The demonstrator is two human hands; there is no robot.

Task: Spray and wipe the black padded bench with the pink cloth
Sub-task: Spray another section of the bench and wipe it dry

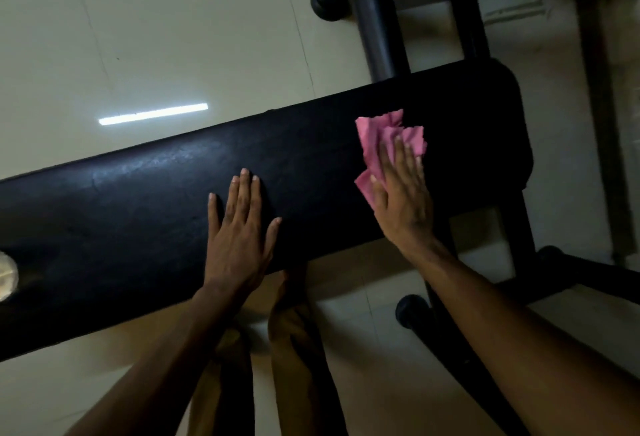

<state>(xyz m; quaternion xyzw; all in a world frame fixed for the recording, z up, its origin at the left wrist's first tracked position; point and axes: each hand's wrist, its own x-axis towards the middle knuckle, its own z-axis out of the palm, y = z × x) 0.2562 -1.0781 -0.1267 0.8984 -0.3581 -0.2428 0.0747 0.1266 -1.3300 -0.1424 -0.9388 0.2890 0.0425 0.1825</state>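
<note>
Head view | right hand flat, fingers straight, pressing pink cloth onto black padded bench | left hand alongside, spread flat on bench

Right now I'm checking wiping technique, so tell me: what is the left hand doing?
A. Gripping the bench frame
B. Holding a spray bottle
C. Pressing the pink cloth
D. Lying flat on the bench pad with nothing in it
D: the left hand lies flat with straight fingers on the black padded bench, while the right hand presses the pink cloth against it.
</note>
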